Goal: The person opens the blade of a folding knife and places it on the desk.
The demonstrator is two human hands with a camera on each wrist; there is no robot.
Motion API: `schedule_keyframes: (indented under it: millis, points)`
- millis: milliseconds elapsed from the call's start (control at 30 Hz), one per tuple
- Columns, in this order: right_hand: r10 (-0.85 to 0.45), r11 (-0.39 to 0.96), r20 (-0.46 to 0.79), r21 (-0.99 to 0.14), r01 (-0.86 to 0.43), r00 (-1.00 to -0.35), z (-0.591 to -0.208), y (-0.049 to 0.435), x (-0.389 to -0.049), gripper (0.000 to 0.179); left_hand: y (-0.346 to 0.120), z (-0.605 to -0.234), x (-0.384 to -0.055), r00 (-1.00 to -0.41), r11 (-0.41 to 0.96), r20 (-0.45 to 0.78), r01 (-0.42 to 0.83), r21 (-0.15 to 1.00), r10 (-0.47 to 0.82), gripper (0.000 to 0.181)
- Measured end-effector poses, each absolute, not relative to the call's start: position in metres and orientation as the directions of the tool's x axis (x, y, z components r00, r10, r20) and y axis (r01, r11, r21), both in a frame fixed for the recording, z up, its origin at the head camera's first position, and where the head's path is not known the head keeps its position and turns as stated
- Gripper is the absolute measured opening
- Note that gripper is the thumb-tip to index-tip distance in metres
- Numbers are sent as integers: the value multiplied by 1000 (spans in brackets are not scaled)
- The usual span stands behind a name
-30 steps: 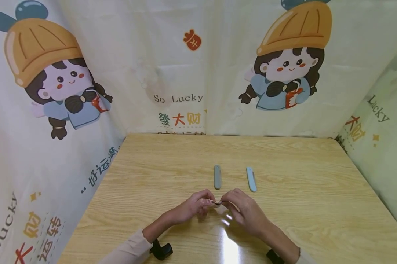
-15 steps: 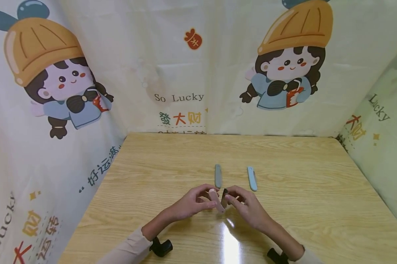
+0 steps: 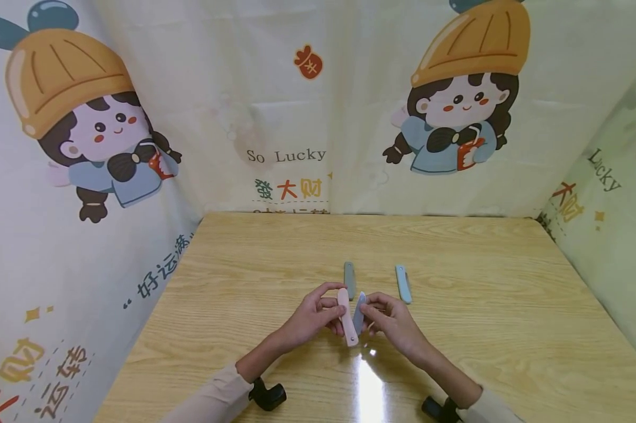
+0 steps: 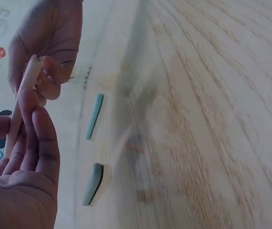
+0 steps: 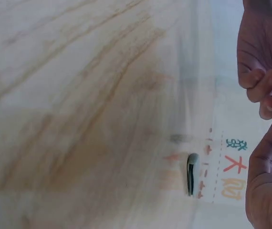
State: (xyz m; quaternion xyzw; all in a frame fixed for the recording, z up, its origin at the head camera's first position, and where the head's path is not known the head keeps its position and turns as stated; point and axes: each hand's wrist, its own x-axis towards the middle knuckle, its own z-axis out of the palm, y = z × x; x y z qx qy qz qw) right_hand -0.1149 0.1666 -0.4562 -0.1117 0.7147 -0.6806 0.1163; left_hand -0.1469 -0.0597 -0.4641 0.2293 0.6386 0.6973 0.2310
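My left hand [image 3: 310, 317] holds the pink handle [image 3: 347, 320] of a folding knife upright between thumb and fingers. Its grey-blue blade [image 3: 359, 314] stands partly swung out, making a narrow V with the handle, and my right hand [image 3: 399, 326] pinches it. In the left wrist view the handle [image 4: 30, 76] appears edge-on and the blade is hidden. Beyond the hands on the table lie two more folded knives, a grey-green knife [image 3: 349, 279] and a light blue knife [image 3: 403, 284].
The wood-grain table [image 3: 244, 252] extends around both hands. Printed cloth curtains [image 3: 275, 117] enclose its back and sides. A bright reflection falls on the tabletop in front of the hands.
The pink knife, earlier held low and edge-on, has been raised and turned upright. Its blade has swung away from the handle and then tilted, showing its flat side. Both hands have risen slightly.
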Motion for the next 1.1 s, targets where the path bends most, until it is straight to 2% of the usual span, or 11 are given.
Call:
schedule_keyframes:
  millis: [200,400,533,633,700,767,800,900,1000,1100]
  points:
    - [-286,-18,-44,-999,51,-957,-459,166,-114,30,-55,-465,-144,-811,-113,38,-35,993,584,42]
    - [-244,-59,-85,-993,102,-966,-459,169,-114,27,-55,-467,-143,-857,-153,3,-89,984,515,44]
    - [-256,-49,-84,-994,99,-963,-460,174,-117,26,-58,-469,-146,-846,-126,-15,-96,987,532,46]
    - [-275,-26,-82,-995,93,-958,-460,181,-120,27,-62,-468,-147,-817,-6,-16,-24,1000,576,59]
    - [-285,-8,-83,-996,89,-955,-460,187,-122,29,-64,-466,-147,-793,120,33,132,984,608,71]
    - [-291,4,-89,-996,92,-953,-461,191,-124,31,-66,-464,-146,-758,258,130,370,892,639,78]
    - [-304,12,-91,-996,92,-948,-462,192,-125,32,-66,-463,-147,-725,311,197,502,807,660,78]
    - [-343,37,-92,-996,84,-935,-463,193,-127,36,-64,-462,-150,-578,389,384,795,466,720,62]
    - [-357,52,-85,-996,71,-930,-464,191,-129,37,-60,-463,-152,-454,403,480,891,212,751,42]
    - [-345,60,-84,-996,68,-935,-464,190,-129,37,-58,-464,-153,-402,415,515,905,97,757,32]
